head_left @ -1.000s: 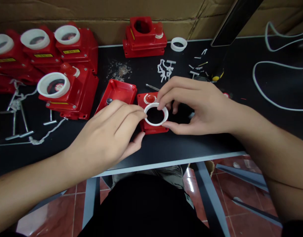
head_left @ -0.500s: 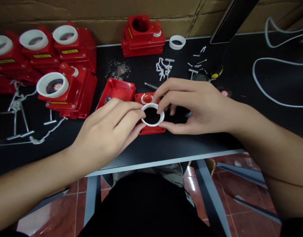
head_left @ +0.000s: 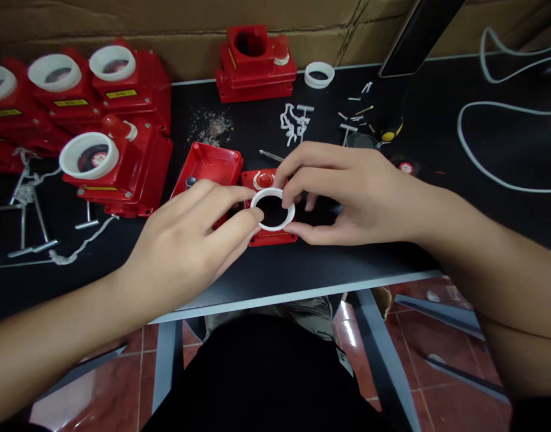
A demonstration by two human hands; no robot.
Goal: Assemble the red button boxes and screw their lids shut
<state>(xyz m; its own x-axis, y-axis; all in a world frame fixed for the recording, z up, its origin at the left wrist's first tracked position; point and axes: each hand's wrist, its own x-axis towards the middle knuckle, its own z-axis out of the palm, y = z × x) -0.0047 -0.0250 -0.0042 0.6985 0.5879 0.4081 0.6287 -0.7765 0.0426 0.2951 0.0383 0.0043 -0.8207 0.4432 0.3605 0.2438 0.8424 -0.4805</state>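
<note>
A white ring (head_left: 272, 227) sits over the opening of a red housing (head_left: 275, 239) near the table's front edge. My left hand (head_left: 189, 231) grips the ring's left side, its thumb and fingers closed on the rim. From the right, my right hand (head_left: 347, 195) holds the same rim between thumb and fingertips. Behind the ring a red dome-shaped lamp (head_left: 263, 179) with a white collar shows on the housing. Just left of it lies an open red box half (head_left: 216, 162), partly covered by my left hand.
Assembled red housings with white rings (head_left: 117, 174) stand at left, beside metal T-shaped bars (head_left: 39, 216) on string. At the back are a ringless red housing (head_left: 257, 78) and a loose white ring (head_left: 319, 81). Screws (head_left: 356, 117) and a yellow-black tool (head_left: 392, 132) lie right.
My left fingers have shifted slightly around the rim, the index finger lifting away from the thumb. Both hands stay at the ring; the whole view has moved a little.
</note>
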